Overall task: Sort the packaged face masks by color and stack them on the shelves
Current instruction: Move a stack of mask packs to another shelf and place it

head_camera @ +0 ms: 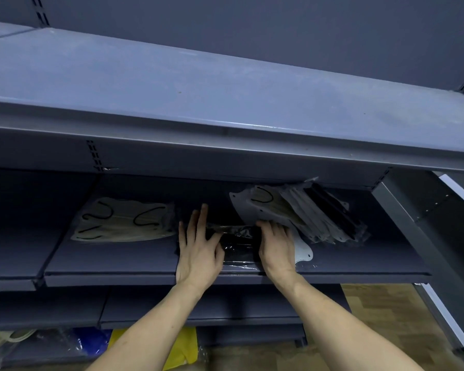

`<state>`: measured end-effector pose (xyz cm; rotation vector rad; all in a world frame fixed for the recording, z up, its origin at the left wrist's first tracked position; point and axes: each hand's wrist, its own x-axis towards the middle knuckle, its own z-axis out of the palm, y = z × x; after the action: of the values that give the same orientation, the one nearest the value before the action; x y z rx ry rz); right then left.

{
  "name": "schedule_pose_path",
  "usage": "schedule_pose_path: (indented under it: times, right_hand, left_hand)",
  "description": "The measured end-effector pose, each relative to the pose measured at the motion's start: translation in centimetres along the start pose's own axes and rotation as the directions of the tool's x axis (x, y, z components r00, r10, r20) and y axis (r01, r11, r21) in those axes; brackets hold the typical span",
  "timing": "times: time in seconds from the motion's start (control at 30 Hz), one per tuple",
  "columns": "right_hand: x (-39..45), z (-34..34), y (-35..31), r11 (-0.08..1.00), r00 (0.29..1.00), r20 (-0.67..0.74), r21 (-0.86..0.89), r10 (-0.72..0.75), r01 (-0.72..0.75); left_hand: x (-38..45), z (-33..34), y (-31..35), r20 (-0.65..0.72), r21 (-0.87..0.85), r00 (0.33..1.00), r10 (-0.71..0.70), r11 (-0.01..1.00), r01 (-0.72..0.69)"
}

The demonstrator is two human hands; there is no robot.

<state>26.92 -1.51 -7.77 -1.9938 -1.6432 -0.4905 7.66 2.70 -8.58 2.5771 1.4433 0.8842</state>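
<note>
A stack of packaged black masks (239,243) lies on the middle grey shelf (118,263), between my two hands. My left hand (198,247) rests flat on its left side with straight fingers. My right hand (276,245) presses on its right side, fingers laid over the edge of a white packaged mask (303,253). To the left lies a stack of beige masks with black ear loops (123,220). A mixed pile of white, beige and black packaged masks (306,210) leans at the right.
The upper shelf (225,103) juts out overhead and shades the middle one. On the lowest level lie blue (91,341), yellow (185,344) and beige (14,338) packaged masks. A grey upright (418,231) bounds the shelf at right, with wooden floor (386,317) beyond.
</note>
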Motion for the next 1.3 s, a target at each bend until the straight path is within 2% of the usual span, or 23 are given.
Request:
schedule_pose_path:
  times: [0.17, 0.27, 0.37, 0.47, 0.53, 0.6, 0.7, 0.87, 1.07, 1.17, 1.23, 1.3]
  right_hand:
    - [1.0, -0.8, -0.4, 0.996, 0.996, -0.021, 0.021, 0.084, -0.084]
    - [0.9, -1.4, -0.6, 0.99, 0.993, 0.02, 0.074, 0.118, -0.12]
    - [0.2, -1.6, -0.2, 0.998, 0.998, 0.068, 0.067, -0.007, 0.002]
    - [-0.2, -1.8, -0.4, 0.996, 0.992, 0.115, 0.076, -0.045, 0.036]
    - [-0.4, -1.8, -0.7, 0.995, 0.985, 0.161, 0.087, -0.067, 0.053]
    - [-0.5, -1.7, -0.9, 0.988, 0.962, 0.24, 0.114, -0.133, 0.108]
    - [-0.9, -1.4, -1.2, 0.976, 0.91, 0.363, 0.156, -0.199, 0.151]
    - [-1.6, -1.5, -1.2, 0.974, 0.884, 0.43, 0.201, -0.185, 0.106]
    - [-1.4, -1.6, -1.2, 0.973, 0.894, 0.413, 0.213, -0.173, 0.09]
    - [-1.5, -1.4, -1.3, 0.968, 0.899, 0.4, 0.237, -0.177, 0.085]
    - [-1.4, -1.2, -1.5, 0.964, 0.905, 0.375, 0.243, -0.199, 0.111]
    - [-1.4, -1.0, -1.5, 0.956, 0.91, 0.352, 0.264, -0.218, 0.127]
  left_hand:
    - [0.0, 0.1, -0.2, -0.043, -0.049, 0.999, 0.022, 0.998, -0.024]
    - [-0.3, -0.4, 0.0, -0.093, -0.196, 0.996, -0.007, 0.981, -0.011]
    - [-0.4, -1.3, 0.6, -0.071, -0.4, 0.988, -0.137, 0.911, 0.098]
    - [-0.1, -2.1, 1.3, -0.038, -0.514, 0.945, -0.324, 0.818, 0.26]
    - [0.0, -2.4, 1.3, -0.067, -0.455, 0.923, -0.379, 0.835, 0.309]
    - [0.0, -2.4, 0.9, -0.083, -0.307, 0.928, -0.363, 0.895, 0.323]
    - [-0.4, -1.8, -0.1, 0.006, -0.085, 0.937, -0.35, 0.933, 0.349]
    - [-0.6, -1.3, -0.6, 0.075, 0.125, 0.963, -0.257, 0.961, 0.247]
    - [-0.7, -1.2, -0.5, 0.072, 0.069, 0.963, -0.26, 0.964, 0.255]
    - [-0.2, -1.1, -0.3, 0.015, 0.03, 0.971, -0.237, 0.971, 0.237]
    - [0.4, -0.9, 0.4, -0.006, 0.033, 0.985, -0.171, 0.985, 0.171]
    - [0.9, -0.3, 1.2, 0.053, 0.096, 0.994, -0.091, 0.992, 0.086]
